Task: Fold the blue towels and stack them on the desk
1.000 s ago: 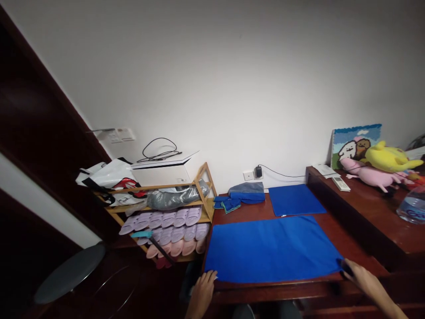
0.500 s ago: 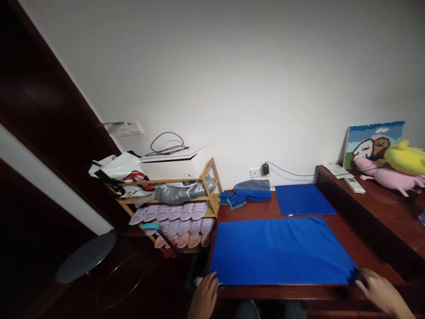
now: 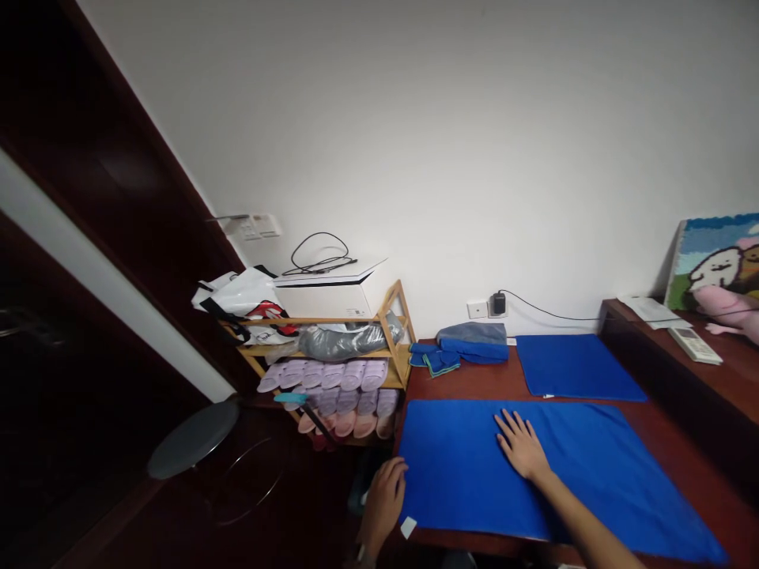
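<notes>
A large blue cloth (image 3: 462, 474) lies spread over the front of the dark red table, with soft creases on its right half. My right hand (image 3: 522, 444) rests flat on its upper middle, fingers spread. At the cloth's left edge, my left hand (image 3: 387, 494) has its fingers bent together over the border; the thumb is hard to see. A small white tag (image 3: 409, 527) sticks out at the near left corner. Behind lies a smaller blue cloth (image 3: 575, 365), flat. A folded grey and blue cloth (image 3: 474, 344) and a small green-edged blue cloth (image 3: 436, 358) sit by the wall.
Left of the table stands a wooden rack (image 3: 398, 316) with rows of slippers (image 3: 353, 374) and a white box (image 3: 326, 297) on top. A round stool (image 3: 195, 438) is further left. On the raised ledge at right are a remote (image 3: 693, 345) and a pink plush toy (image 3: 732, 310).
My right hand has left the cloth's near right corner and moved onto its upper middle. My left hand has shifted up the left edge, baring the tag. The view has turned left.
</notes>
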Available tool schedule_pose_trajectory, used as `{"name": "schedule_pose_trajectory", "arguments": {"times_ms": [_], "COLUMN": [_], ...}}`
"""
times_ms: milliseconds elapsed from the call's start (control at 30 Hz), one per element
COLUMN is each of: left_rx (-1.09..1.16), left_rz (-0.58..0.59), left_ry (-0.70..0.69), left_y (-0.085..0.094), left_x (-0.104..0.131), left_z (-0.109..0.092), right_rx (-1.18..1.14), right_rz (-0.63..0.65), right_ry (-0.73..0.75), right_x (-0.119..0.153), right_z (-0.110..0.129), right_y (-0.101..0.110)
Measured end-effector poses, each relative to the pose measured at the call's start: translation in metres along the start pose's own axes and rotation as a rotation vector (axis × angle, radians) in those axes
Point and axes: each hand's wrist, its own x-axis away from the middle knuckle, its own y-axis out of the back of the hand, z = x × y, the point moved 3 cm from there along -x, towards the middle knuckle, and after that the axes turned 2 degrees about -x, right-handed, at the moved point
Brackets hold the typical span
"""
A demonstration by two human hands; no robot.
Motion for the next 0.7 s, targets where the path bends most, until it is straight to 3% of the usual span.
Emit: {"name": "schedule_pose_trajectory", "arguments": {"times_ms": [133,267,467,700], "left_rx": [-0.051,-0.155,-0.186,-0.182], "left_rz": [0.11,0.263,0.227,0.193], "left_ry": [-0.094,-0.006,0.068,0.074], "left_y": [-0.028,-0.067,-0.103,-0.112], "left_x": [-0.078,-0.131,-0.133,-0.133], "left_z": [-0.012,-0.006,0.027,0.033], "right_rx": [0.042,0.057,0.087,-0.044], "right_rz": [0.007,0.003,0.003,0.071], "right_ry": [-0.027,-0.026,-0.095,0.026], "right_x": [-0.002,0.0,-0.013,-0.066], "right_z": [-0.001,-0.006,0.002,0.094], "right_y": [-0.023,-0.026,-0.021,-0.028]}}
